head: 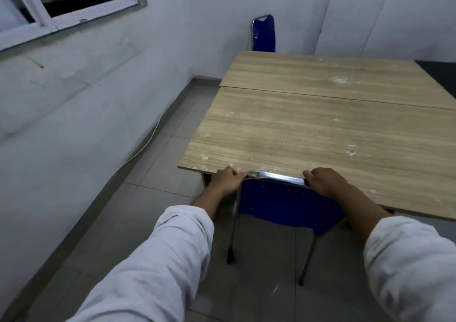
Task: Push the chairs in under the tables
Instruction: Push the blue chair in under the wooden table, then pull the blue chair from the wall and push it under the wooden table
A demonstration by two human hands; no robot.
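While you look down from the head camera, your left hand [225, 181] and your right hand [325, 182] are both curled tight around the chrome top rail of the blue padded chair with thin metal legs [283, 203], one hand at each end of the rail. That chair stands at the near edge of the pale wood-grain tabletop [308, 134], its backrest touching or just short of the edge and its seat hidden beneath. White sleeves [158, 260] cover both your forearms. A second wood-grain tabletop [320, 75] butts against the far side of the first. Beyond that far tabletop, a second blue chair with a chrome frame [263, 34] stands against the white wall.
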